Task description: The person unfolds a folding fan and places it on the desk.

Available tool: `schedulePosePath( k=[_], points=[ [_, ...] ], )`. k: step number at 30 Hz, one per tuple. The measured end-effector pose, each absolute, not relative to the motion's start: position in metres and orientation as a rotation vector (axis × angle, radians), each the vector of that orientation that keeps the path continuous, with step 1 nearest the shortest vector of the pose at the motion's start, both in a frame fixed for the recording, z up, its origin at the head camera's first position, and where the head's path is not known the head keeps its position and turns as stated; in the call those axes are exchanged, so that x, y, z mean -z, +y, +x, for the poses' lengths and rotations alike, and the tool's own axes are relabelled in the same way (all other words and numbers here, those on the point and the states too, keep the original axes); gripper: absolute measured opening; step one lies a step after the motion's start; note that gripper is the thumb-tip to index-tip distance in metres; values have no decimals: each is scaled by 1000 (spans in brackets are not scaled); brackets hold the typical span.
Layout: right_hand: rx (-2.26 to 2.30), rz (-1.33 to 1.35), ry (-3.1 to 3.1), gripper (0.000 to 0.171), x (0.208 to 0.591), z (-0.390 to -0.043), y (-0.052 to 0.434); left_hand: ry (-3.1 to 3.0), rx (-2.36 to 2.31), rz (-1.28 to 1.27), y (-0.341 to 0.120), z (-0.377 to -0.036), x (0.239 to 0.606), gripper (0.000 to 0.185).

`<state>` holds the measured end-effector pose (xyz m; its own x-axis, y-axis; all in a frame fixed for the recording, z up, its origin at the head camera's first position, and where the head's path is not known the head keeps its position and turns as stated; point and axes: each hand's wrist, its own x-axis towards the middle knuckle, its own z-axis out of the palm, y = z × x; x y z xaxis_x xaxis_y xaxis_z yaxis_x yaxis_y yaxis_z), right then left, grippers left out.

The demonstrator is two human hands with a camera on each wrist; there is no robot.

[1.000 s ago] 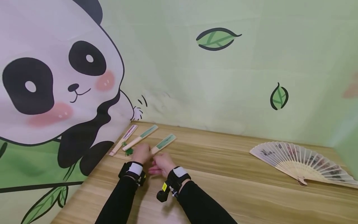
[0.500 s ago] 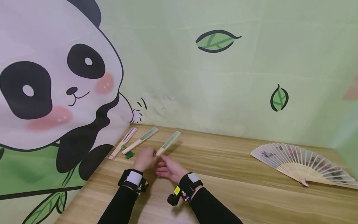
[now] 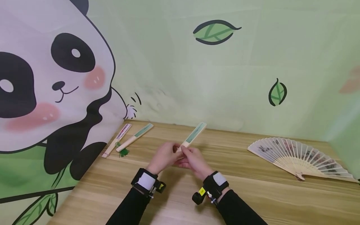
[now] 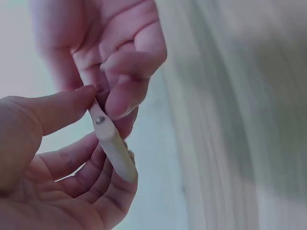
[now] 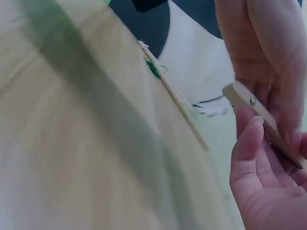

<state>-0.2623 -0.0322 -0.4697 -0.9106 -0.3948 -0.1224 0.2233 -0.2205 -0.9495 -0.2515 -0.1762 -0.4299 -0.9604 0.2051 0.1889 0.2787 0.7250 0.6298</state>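
Centre of frame: left hand [image 3: 164, 155] and right hand [image 3: 193, 159], fingers pinching the pivot end of a closed fan [image 3: 192, 136] raised above the worktop [image 3: 239, 193].

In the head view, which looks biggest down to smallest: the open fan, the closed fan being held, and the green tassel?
1. Open fan, spread wide on the table.
2. Held closed fan, pinched by the left hand and right hand; part is hidden by the fingers.
3. Green tassel, smallest.
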Motion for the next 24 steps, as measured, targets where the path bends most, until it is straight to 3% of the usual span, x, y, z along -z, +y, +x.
schedulePosePath(
  k=[13,24],
  points=[
    [1925,-426,1934,40,418,-256,51,-2654,1852,-439,-126,-255,408,27],
    [1897,-405,1939,45,393,-242,93,-2390,2356,-464,-88,-253,405,27]
  ],
)
